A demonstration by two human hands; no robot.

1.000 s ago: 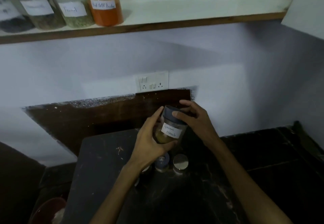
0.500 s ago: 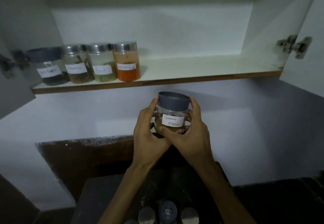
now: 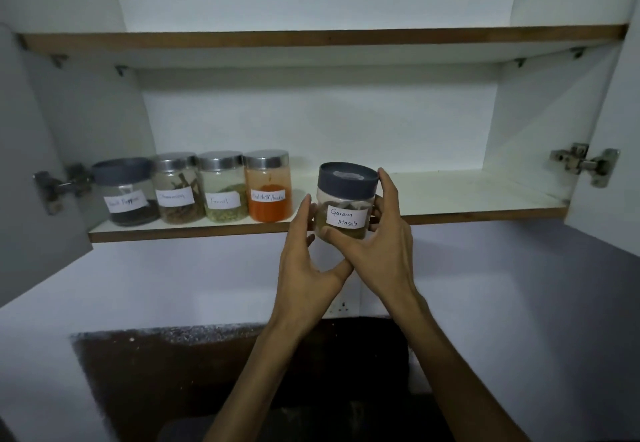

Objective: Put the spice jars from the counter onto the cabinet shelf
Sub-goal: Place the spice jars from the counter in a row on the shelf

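Note:
I hold a clear jar labelled Garam Masala (image 3: 346,206), with a dark grey lid, at the front edge of the lower cabinet shelf (image 3: 467,214). My left hand (image 3: 306,261) cups its left side and base. My right hand (image 3: 379,247) wraps its right side and bottom. Whether the jar rests on the shelf cannot be told. Along the shelf's left part stands a row of labelled jars: black pepper (image 3: 126,195), cinnamon (image 3: 176,188), fennel (image 3: 223,187) and red chilli powder (image 3: 268,187).
Both cabinet doors stand open, the left door (image 3: 34,182) and the right door (image 3: 613,150), each with a metal hinge. An upper shelf (image 3: 311,38) runs above. The lower shelf's right half is bare. Below are a white wall and dark backsplash (image 3: 173,372).
Both hands lifted the Garam Masala jar from above the counter up to the shelf edge, right of the chilli jar. The view tilted upward, so the counter jars left the frame.

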